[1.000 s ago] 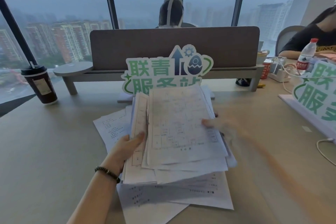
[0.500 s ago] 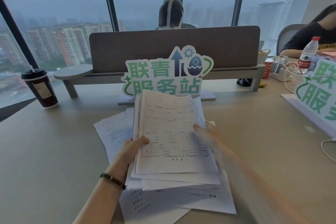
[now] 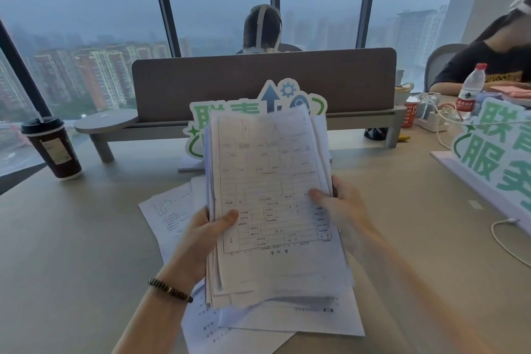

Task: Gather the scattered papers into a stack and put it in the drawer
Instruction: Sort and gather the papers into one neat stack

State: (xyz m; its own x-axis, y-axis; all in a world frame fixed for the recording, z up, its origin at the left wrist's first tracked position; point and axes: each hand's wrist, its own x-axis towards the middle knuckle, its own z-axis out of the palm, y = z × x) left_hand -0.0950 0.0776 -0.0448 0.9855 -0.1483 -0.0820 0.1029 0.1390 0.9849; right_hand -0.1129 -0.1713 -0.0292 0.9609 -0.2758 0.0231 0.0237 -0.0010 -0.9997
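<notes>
A thick stack of printed forms is lifted off the desk and tilted up toward me. My left hand, with a beaded bracelet at the wrist, grips its left edge, thumb on the top sheet. My right hand grips the right edge, thumb on top. Several loose sheets still lie flat on the desk under and left of the stack, and more loose sheets lie below it. No drawer is in view.
A green-and-white sign stands behind the stack, and another sign is at right. A dark coffee cup sits far left. A desk divider, a water bottle, cables and two seated people lie beyond.
The stack has been raised off the desk and squared up. My right hand came in from the right side and now grips the stack's right edge; the left hand keeps its hold.
</notes>
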